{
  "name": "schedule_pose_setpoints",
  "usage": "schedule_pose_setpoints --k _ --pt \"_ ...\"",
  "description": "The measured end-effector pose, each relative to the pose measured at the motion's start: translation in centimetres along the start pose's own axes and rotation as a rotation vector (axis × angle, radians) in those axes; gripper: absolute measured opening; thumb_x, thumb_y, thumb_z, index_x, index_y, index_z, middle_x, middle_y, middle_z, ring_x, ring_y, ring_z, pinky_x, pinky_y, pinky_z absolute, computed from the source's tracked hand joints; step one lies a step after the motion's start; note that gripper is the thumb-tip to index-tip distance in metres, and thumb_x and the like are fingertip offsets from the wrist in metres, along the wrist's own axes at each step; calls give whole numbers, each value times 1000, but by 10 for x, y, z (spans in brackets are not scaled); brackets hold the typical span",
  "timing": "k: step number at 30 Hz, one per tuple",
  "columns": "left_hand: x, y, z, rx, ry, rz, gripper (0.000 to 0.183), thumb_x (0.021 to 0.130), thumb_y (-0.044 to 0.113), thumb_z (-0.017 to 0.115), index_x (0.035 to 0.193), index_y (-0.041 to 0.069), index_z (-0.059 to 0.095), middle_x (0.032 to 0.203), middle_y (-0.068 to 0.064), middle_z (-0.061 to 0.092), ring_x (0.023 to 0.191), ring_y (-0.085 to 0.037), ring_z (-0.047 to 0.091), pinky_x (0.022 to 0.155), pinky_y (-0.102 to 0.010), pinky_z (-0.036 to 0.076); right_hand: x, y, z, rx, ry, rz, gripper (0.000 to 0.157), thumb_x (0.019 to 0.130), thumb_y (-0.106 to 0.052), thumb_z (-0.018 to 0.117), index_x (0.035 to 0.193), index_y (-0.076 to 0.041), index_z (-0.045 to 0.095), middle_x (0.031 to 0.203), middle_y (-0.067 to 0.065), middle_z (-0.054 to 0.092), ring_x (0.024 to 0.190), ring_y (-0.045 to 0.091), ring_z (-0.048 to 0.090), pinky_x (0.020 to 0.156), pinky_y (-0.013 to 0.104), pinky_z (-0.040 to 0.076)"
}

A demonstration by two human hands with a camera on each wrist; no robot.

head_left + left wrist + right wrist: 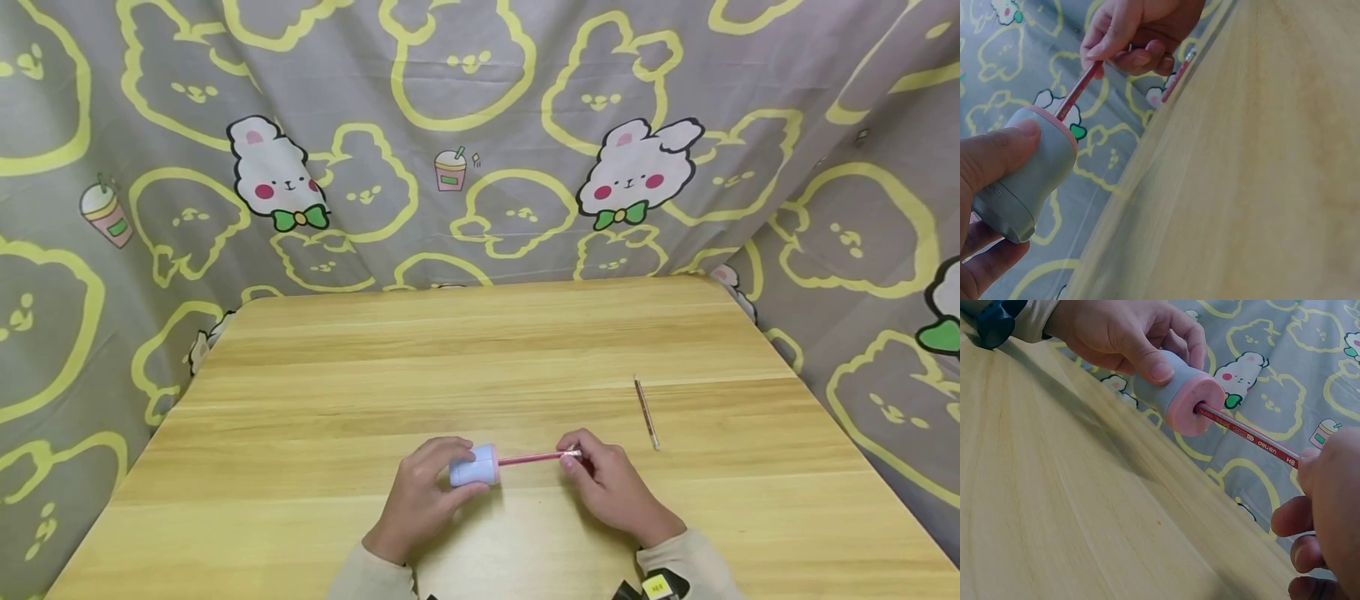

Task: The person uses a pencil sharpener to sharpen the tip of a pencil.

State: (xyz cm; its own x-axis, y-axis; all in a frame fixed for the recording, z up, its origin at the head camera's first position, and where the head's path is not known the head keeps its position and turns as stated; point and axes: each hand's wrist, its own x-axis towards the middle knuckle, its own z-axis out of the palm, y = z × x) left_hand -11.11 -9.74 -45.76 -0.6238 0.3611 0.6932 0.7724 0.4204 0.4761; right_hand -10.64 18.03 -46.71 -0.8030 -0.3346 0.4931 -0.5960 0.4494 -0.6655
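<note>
A light blue pencil sharpener (472,467) with a pink end face (1188,412) lies sideways in my left hand (423,492), whose thumb and fingers grip its body. From the hole in that face a red pencil (1247,432) sticks out, its tip hidden inside. My right hand (611,483) pinches the pencil near its far end between thumb and fingers. Both hands are above the table, with the pencil bridging them roughly level in the head view.
Farther right on the wooden table (450,358) lies a second pencil (646,412) with a pale end toward me. A grey curtain (525,150) with yellow cartoon outlines hangs behind the table and along its sides.
</note>
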Motion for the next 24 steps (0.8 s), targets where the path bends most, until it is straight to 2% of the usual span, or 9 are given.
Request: schedule_pose_setpoints --k 3,11,19,24 --pt "-1 0 0 5 1 1 36 64 15 90 91 6 67 102 -10 69 93 -23 67 81 -22 56 0 0 1 -11 5 -9 17 92 4 59 97 -12 56 67 -18 42 56 -4 37 44 16 38" --pt "0 0 0 -10 1 2 37 64 14 89 92 7 66 103 -8 69 92 -23 67 80 -22 57 1 1 1 -44 38 -40 16 91 4 62 83 -10 61 67 -18 45 57 -4 41 45 16 40" --pt "0 0 0 -14 4 3 38 62 12 90 91 7 65 103 -7 69 91 -23 67 79 -21 57 0 0 0 8 22 -40 18 87 4 65 97 -10 60 65 -18 43 53 -5 36 41 14 36" --pt "0 0 -1 -14 3 2 38 63 12 90 91 7 66 103 -7 69 92 -23 67 80 -22 57 1 -1 -1 24 16 -44 10 93 -3 62 95 -10 57 65 -18 42 54 -5 35 41 13 34"
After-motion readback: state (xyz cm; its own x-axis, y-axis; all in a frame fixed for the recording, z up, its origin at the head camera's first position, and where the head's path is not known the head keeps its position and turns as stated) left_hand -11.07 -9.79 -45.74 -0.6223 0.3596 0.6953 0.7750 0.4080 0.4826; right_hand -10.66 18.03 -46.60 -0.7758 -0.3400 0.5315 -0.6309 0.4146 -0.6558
